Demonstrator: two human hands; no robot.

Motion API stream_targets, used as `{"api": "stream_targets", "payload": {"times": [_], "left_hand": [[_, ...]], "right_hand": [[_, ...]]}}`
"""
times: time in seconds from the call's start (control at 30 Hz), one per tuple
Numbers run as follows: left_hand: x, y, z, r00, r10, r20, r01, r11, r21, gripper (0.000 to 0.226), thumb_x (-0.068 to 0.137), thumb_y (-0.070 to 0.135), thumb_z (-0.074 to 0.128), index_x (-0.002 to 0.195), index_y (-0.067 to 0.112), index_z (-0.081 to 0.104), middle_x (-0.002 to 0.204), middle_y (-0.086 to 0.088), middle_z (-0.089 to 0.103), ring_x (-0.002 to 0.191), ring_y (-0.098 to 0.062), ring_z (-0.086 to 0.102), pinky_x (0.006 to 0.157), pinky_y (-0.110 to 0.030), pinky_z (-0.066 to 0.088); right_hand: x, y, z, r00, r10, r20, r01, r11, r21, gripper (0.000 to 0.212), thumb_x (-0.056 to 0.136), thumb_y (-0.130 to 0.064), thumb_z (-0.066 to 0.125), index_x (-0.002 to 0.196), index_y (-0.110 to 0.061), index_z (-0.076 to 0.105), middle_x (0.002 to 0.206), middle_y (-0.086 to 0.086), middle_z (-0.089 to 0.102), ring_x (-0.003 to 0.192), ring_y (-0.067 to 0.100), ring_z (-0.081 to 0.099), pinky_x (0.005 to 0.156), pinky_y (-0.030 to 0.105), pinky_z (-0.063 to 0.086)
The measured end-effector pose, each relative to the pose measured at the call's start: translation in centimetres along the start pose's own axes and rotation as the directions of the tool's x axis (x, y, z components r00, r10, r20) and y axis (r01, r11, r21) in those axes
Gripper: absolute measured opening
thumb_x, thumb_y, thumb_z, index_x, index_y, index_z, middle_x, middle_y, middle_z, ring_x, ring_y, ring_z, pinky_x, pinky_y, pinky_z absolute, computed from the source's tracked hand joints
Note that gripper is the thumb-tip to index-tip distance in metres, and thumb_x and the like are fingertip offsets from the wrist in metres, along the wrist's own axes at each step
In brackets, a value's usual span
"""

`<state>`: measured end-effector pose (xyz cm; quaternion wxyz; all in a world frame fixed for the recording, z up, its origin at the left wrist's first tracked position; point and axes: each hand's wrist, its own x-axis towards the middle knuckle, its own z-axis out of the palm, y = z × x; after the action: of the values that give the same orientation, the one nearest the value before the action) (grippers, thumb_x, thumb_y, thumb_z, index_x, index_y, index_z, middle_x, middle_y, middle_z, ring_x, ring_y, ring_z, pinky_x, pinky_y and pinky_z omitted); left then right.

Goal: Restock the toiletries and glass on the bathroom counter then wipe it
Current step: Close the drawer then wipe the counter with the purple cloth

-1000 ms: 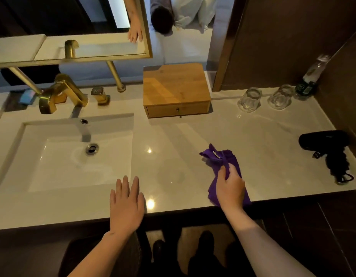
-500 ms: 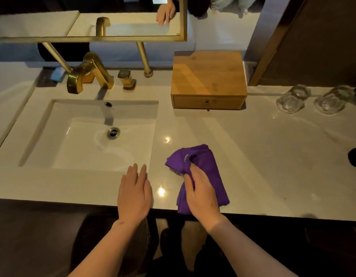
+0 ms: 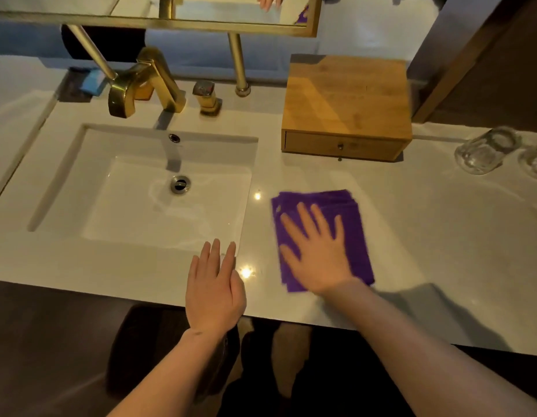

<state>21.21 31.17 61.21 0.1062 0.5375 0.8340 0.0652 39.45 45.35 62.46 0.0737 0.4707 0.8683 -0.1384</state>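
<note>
The left hand (image 3: 214,288) lies flat on the front edge of the white bench (image 3: 426,230), just in front of the sink (image 3: 158,188), with fingers straight and together, so its grip is open and holds nothing. To the right of the sink, the right hand (image 3: 316,254) presses flat on a purple cloth (image 3: 354,224) with the fingers spread; this grip is open too, only pushing the cloth on the bench. Behind the cloth, further than the sink, stands a wooden box (image 3: 347,106) with one drawer. Far right of the sink, beside the box, are two glasses (image 3: 484,152). Behind the sink stands a gold tap (image 3: 146,82).
</note>
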Motion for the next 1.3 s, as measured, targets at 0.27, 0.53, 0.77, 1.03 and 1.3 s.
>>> {"api": "stream_targets", "payload": {"times": [0.27, 0.53, 0.77, 1.03, 1.3], "left_hand": [[-0.1, 0.0, 0.5, 1.000, -0.011, -0.018, 0.010, 1.000, -0.030, 0.060, 0.095, 0.029, 0.030, 0.153, 0.016, 0.040, 0.161, -0.014, 0.039, 0.152, -0.032, 0.028, 0.125, -0.049, 0.020], [-0.3, 0.0, 0.3, 1.000, -0.017, 0.014, 0.017, 0.999, -0.029, 0.060, 0.099, 0.032, 0.026, 0.157, 0.019, 0.032, 0.163, -0.010, 0.034, 0.154, -0.026, 0.023, 0.126, -0.046, 0.017], [0.1, 0.0, 0.7, 1.000, -0.030, 0.006, 0.030, 0.999, -0.037, 0.060, 0.100, 0.032, 0.023, 0.157, 0.017, 0.027, 0.165, -0.006, 0.031, 0.155, -0.022, 0.020, 0.126, -0.044, 0.015], [0.0, 0.2, 0.8, 0.999, -0.042, -0.027, 0.041, 0.998, -0.044, 0.061, 0.098, 0.030, 0.025, 0.155, 0.011, 0.035, 0.161, -0.009, 0.039, 0.153, -0.026, 0.028, 0.125, -0.045, 0.019], [0.0, 0.0, 0.7, 0.999, -0.030, 0.011, 0.030, 0.999, -0.028, 0.062, 0.099, 0.035, 0.019, 0.156, 0.018, 0.034, 0.163, -0.009, 0.035, 0.154, -0.025, 0.025, 0.125, -0.042, 0.014]], "right_hand": [[-7.8, 6.0, 1.1, 0.813, 0.580, -0.059, -0.567, 0.810, 0.150, 0.067, 0.097, -0.056, 0.022, 0.160, -0.033, 0.022, 0.170, 0.005, 0.012, 0.156, 0.027, 0.005, 0.121, 0.063, 0.007], [-6.0, -5.5, 3.0, 0.999, 0.036, -0.023, -0.036, 0.999, -0.003, 0.062, 0.102, -0.052, 0.025, 0.159, -0.029, 0.027, 0.167, 0.008, 0.024, 0.155, 0.032, 0.018, 0.121, 0.061, 0.012], [5.4, 0.0, -1.5, 0.988, -0.156, -0.005, 0.155, 0.987, -0.035, 0.061, 0.103, -0.056, 0.022, 0.160, -0.038, 0.013, 0.171, -0.004, 0.008, 0.157, 0.021, 0.002, 0.125, 0.052, 0.000], [-5.2, -0.7, 1.8, 0.769, 0.621, -0.154, -0.583, 0.779, 0.230, 0.063, 0.099, -0.048, 0.037, 0.156, -0.022, 0.036, 0.165, 0.012, 0.029, 0.153, 0.034, 0.022, 0.121, 0.061, 0.015], [2.5, -2.4, -0.2, 0.993, -0.107, -0.044, 0.107, 0.994, -0.004, 0.063, 0.102, -0.055, 0.024, 0.160, -0.033, 0.015, 0.170, 0.002, 0.013, 0.157, 0.027, 0.006, 0.125, 0.053, 0.002]]}}
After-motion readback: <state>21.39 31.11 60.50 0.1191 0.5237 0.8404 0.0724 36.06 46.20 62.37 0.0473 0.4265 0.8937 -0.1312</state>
